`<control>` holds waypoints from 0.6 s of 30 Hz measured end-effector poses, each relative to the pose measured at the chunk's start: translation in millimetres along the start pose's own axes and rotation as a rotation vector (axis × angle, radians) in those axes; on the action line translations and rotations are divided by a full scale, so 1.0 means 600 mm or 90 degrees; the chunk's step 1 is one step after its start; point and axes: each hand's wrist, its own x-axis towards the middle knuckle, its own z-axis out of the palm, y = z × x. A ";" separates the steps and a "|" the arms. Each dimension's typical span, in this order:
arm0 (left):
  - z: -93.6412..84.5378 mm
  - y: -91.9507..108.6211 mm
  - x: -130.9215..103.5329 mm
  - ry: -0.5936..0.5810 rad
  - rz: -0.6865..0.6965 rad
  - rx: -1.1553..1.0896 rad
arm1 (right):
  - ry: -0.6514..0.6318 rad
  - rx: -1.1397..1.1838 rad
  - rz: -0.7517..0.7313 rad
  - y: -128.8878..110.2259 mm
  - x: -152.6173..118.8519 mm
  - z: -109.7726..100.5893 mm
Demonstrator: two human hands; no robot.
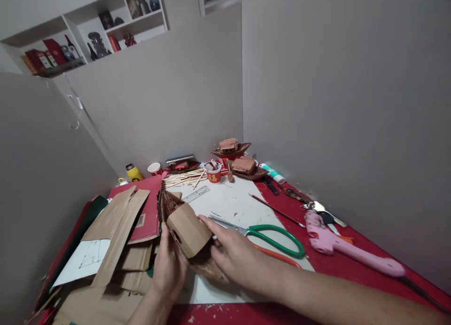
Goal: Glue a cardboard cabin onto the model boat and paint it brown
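Note:
A brown model boat [169,204] is held tilted over the white work sheet [232,207], with its pointed end away from me. Across its middle arches a curved piece of cardboard [190,228] like a cabin roof. My left hand [169,264] cups the boat's left side, fingers partly hidden beneath it. My right hand [239,259] grips the right side, its forefinger lying on the roof's right edge. Just right of that hand lie scissors [276,227] with one green and one orange handle, partly covered by my hand.
Cardboard sheets [112,221] and a drawn paper [82,259] pile up on the left. Finished-looking boats [230,147] stand at the back beside a red cup [213,174], sticks [183,178] and a ruler [196,194]. A pink glue gun [352,250] and pencil [276,210] lie right.

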 end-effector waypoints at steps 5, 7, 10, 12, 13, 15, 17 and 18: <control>-0.008 0.011 0.000 -0.031 -0.110 -0.017 | -0.123 -0.056 -0.044 -0.033 -0.005 -0.049; -0.011 0.018 0.001 -0.030 -0.131 -0.026 | -0.088 -0.038 -0.038 -0.040 0.002 -0.072; -0.010 0.020 -0.001 -0.013 -0.166 -0.014 | 0.074 -0.023 -0.089 -0.032 0.012 -0.079; -0.007 0.015 -0.005 0.024 -0.189 0.015 | 0.133 -0.057 -0.180 -0.020 0.014 -0.067; -0.006 0.010 -0.007 0.046 -0.198 0.035 | 0.136 -0.082 -0.227 -0.014 0.013 -0.058; -0.005 -0.003 -0.009 0.071 -0.195 0.080 | 0.111 -0.133 -0.295 -0.004 0.010 -0.041; -0.009 -0.019 -0.009 0.061 -0.165 0.140 | 0.079 -0.174 -0.338 0.001 0.006 -0.030; -0.014 -0.028 -0.008 0.056 -0.137 0.175 | 0.063 -0.192 -0.351 0.002 0.005 -0.027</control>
